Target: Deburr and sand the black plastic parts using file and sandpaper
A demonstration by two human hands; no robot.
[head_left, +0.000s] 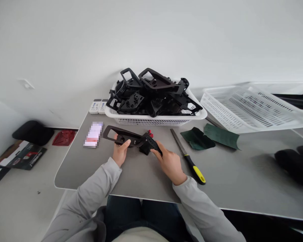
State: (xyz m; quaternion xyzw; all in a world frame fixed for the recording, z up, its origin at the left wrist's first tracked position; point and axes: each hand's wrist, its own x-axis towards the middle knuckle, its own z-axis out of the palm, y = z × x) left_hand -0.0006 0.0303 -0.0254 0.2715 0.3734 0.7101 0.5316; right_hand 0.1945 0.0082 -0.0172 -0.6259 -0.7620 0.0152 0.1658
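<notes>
My left hand is closed on a dark plastic frame part, its thumb on the near side and the part's large opening to the left. In my right hand is a black-handled tool, gripped between thumb and fingers, its far end against the right end of the frame part. Just below that end lies a small black piece, and a small red object shows behind the tool. To the right of my right hand rests a file with a black and yellow handle.
A white basket heaped with black plastic parts stands behind my hands. Green sheets lie right of the file, near more white baskets. A phone and small white boxes sit at left; black items are far right.
</notes>
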